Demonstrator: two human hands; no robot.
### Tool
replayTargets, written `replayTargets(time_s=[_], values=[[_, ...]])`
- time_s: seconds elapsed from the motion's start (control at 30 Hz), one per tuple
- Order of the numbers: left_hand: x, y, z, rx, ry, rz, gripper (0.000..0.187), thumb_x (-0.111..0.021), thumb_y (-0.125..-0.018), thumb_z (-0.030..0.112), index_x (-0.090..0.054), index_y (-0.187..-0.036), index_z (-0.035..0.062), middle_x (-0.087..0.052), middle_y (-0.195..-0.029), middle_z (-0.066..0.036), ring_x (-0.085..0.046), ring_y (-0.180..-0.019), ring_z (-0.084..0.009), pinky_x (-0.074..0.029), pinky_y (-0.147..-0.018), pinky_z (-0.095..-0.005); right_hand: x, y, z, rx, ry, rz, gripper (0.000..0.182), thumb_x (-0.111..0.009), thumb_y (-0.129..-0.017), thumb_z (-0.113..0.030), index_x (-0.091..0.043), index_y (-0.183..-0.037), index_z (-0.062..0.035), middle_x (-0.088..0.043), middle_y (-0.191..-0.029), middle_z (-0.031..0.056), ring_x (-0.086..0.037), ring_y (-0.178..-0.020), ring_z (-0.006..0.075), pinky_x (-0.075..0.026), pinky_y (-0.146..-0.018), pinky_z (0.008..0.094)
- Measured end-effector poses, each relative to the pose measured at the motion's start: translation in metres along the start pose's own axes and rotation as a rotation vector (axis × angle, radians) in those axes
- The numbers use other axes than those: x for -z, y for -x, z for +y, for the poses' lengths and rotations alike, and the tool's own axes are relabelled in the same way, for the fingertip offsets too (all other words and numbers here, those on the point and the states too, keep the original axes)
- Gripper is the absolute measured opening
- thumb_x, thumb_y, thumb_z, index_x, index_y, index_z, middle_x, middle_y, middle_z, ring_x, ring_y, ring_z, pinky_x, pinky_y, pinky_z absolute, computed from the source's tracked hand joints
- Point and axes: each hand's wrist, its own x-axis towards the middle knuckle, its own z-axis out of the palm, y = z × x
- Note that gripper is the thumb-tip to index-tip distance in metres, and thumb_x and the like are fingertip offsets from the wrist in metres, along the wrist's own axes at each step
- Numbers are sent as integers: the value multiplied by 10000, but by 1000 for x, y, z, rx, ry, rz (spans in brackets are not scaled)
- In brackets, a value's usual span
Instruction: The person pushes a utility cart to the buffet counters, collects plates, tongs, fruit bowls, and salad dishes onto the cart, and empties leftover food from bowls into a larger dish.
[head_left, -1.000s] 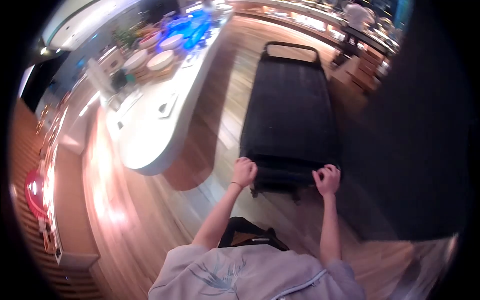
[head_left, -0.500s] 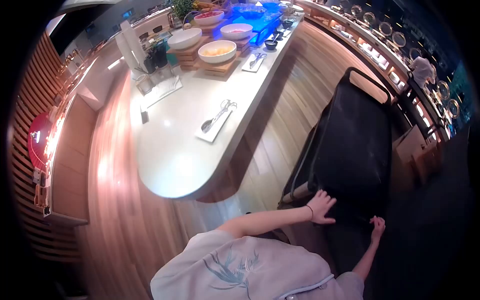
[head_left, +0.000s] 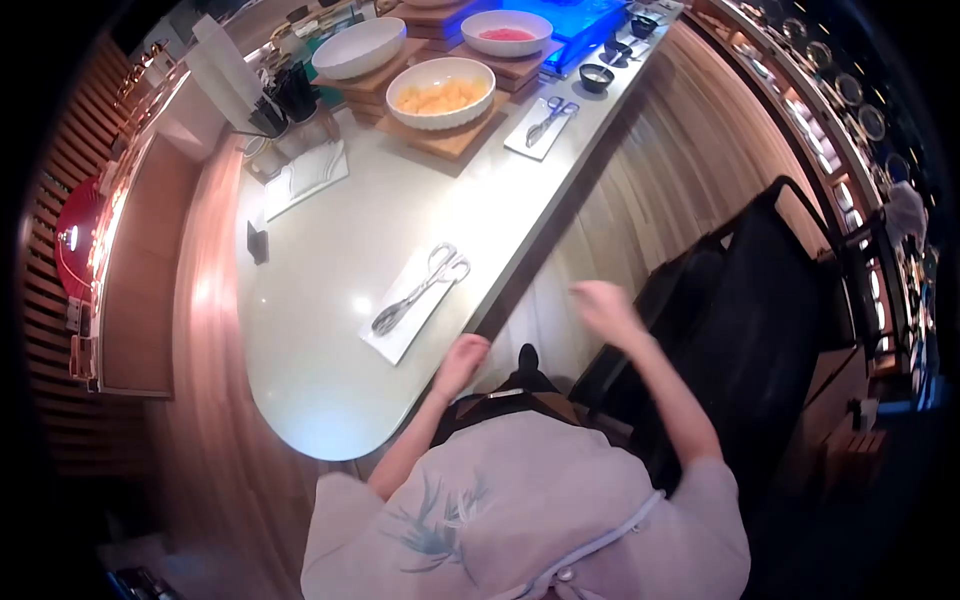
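My left hand (head_left: 463, 362) is at the counter's near edge, its fingers curled in with nothing visible in them. My right hand (head_left: 606, 310) hangs in the air between the counter (head_left: 320, 370) and the black cart (head_left: 730, 330). Motion blurs its fingers, and no object shows in it. Closest to my left hand lies a pair of metal serving tongs (head_left: 412, 298) on a white rectangular plate (head_left: 396, 343). Farther along, a second pair of tongs (head_left: 548, 122) rests on another white plate (head_left: 527, 141).
White bowls stand on wooden risers (head_left: 455, 143): one with yellow fruit chunks (head_left: 440, 96), one with pink food (head_left: 506, 34). Small black bowls (head_left: 597, 77) line the counter's right side. Black utensil holders (head_left: 292, 95) and a white tray (head_left: 308, 180) stand at left. A person (head_left: 905, 212) is far right.
Both hands have come off the black cart. My left hand moved left to the counter edge; my right hand rose up and left. The view has turned toward the counter, which looks closer.
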Motion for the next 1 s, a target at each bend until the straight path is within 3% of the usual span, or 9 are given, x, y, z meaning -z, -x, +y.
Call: replayTargets(time_s=[0.07, 0.17, 0.23, 0.33, 0.4, 0.6, 0.7, 0.87, 1.0], values=[[19, 3, 12, -110, 99, 588, 173, -480, -832, 202, -506, -882, 38, -471, -744, -13, -456, -649, -85, -392, -595, -211, -58, -87, -39, 85, 71, -492, 263, -534, -719, -109, -572, -957, -4, -573, -926, 176, -534, -903, 309, -426, -804, 371], [64, 4, -36, -206, -315, 1322, 356, -542, -744, 135, -408, -1023, -41, -449, -965, -141, -454, -877, -223, -388, -768, -337, -174, -130, -45, 467, 36, -454, 396, -476, -710, -70, -467, -1093, 30, -484, -1099, 209, -466, -1014, 324, -368, -876, 390], [68, 13, -63, 199, -898, 1605, 426, -551, -722, 130, -379, -1045, -87, -468, -986, -215, -465, -902, -268, -383, -799, -348, -211, -130, -36, 690, 195, -289, 384, -441, -728, -76, -428, -1095, 35, -482, -1040, 168, -467, -982, 291, -371, -832, 372], [69, 12, -69, 432, -456, 1382, 421, -561, -740, 161, -401, -1026, -104, -496, -986, -245, -492, -902, -309, -386, -811, -355, -225, -147, -39, 691, 352, -673, 194, -463, -748, -134, -532, -902, -38, -581, -833, 88, -533, -844, 233, -370, -789, 350], [67, 11, -75, 149, -191, 1408, 398, -576, -758, 224, -452, -971, -89, -532, -937, -243, -521, -858, -333, -396, -798, -362, -233, -151, -34, 817, 285, -642, 169, -481, -730, -155, -535, -853, -53, -597, -736, 69, -571, -725, 239, -392, -744, 345], [74, 25, -78, 408, -309, 1414, 342, -528, -815, 256, -459, -954, -48, -540, -844, -134, -513, -782, -188, -415, -714, -304, -144, -181, -10, 496, 122, -859, 219, -521, -656, -196, -549, -799, -31, -573, -607, 132, -575, -573, 296, -446, -551, 409], [52, 30, -76, 100, -163, 1511, 298, -477, -849, 231, -413, -972, -33, -489, -839, -102, -466, -754, -168, -403, -697, -301, -88, -200, 72, 371, -89, -625, 123, -575, -620, -170, -636, -718, -128, -573, -624, 77, -572, -608, 254, -450, -554, 364], [-21, -14, -21, 7, 52, 1476, 207, -425, -880, 191, -380, -975, 12, -453, -886, -72, -435, -761, -136, -392, -683, -277, 31, -297, 250, 90, 10, -564, 377, -524, -664, -47, -529, -1035, -115, -494, -961, 131, -551, -830, 283, -460, -687, 348], [-82, -88, 10, -116, 322, 1363, 221, -446, -881, 207, -373, -1011, 45, -463, -925, -79, -457, -819, -147, -412, -707, -292, 75, -365, 316, 254, 280, -470, 395, -508, -674, -20, -518, -1061, -96, -450, -1015, 149, -547, -841, 311, -456, -692, 379]])
